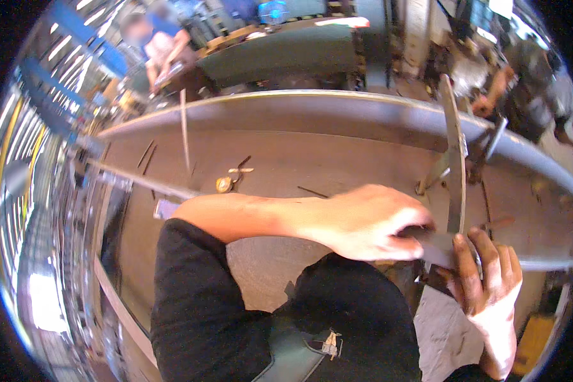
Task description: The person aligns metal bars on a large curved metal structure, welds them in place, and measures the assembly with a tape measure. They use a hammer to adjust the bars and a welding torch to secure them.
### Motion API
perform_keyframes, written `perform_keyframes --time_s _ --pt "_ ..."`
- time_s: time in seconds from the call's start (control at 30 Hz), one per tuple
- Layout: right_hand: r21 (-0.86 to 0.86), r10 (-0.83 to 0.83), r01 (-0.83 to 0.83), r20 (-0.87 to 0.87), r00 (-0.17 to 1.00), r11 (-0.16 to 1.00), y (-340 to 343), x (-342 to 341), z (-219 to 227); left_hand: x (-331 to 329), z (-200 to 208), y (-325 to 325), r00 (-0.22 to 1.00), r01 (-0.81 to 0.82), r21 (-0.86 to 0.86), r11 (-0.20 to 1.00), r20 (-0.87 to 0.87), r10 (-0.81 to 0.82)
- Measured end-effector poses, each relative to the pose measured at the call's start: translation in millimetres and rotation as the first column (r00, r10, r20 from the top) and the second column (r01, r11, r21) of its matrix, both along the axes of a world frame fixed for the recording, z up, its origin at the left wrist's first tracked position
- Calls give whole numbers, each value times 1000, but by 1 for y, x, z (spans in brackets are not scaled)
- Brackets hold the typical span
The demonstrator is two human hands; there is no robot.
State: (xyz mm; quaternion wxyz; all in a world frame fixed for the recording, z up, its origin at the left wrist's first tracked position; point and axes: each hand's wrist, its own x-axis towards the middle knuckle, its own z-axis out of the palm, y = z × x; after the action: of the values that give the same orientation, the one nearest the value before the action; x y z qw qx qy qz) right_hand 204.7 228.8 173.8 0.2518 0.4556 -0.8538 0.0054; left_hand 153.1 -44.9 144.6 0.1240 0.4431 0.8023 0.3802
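My left hand (pixel 379 223) reaches across from the left, its fingers curled round one end of a flat grey metal piece (pixel 438 250). Beside it, my right hand (pixel 487 274) has its thumb and fingers at the piece's other end, apparently pinching it. Motion blur and the fingers hide the piece's full shape. Just beyond both hands, a long flat metal bar (pixel 453 153) rises from the work surface, its lower end close to the piece. Whether the two touch, I cannot tell.
A large brown metal surface (pixel 274 156) with a raised far edge spreads before me. On it lie a yellow tape measure (pixel 224 184) and thin dark rods (pixel 148 159). A metal post (pixel 496 140) stands at the right. One person (pixel 165 48) works at the far left, another (pixel 522 83) at the right.
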Motion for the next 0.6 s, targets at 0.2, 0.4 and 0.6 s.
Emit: perform_keyframes --time_s 0.2,0.4,0.6 --pt "100 -4 -18 218 976 995 87 10 12 21 2 86 987 -6 -30 1000 162 11" --pt "36 -192 196 427 884 980 192 6 9 -3 12 90 885 -394 184 901 -189 426" --pt "-80 -165 248 549 820 965 250 -26 -45 12 -59 59 767 -635 -34 772 89 636"
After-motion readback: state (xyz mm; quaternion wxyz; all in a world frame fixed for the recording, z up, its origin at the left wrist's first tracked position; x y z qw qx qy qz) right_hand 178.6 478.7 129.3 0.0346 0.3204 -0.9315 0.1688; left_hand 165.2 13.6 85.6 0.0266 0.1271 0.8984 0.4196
